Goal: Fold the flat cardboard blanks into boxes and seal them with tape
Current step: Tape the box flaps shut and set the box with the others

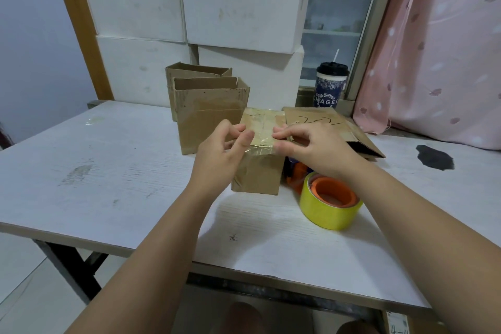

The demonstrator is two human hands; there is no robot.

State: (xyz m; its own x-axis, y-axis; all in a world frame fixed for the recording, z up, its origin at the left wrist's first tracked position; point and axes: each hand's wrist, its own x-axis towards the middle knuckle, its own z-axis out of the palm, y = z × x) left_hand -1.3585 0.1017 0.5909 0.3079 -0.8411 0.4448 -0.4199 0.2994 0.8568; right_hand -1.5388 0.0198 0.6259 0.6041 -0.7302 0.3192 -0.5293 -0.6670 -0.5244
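Note:
A small brown cardboard box (257, 171) stands on the white table (108, 165) with its top flaps closed and clear tape over the seam. My left hand (221, 150) touches the box's top left edge, thumb and fingers on the tape. My right hand (311, 146) presses the tape at the top right edge. A yellow tape roll on an orange dispenser (329, 199) lies just right of the box. Two open-topped folded boxes (208, 114) stand behind it. A flat cardboard blank (333, 127) lies at the back right.
A dark drink cup with a straw (331, 84) stands on the sill behind the blank. A pink curtain (433, 49) hangs at the right. White panels lean against the wall behind the boxes. A dark stain (435, 157) marks the table's right side.

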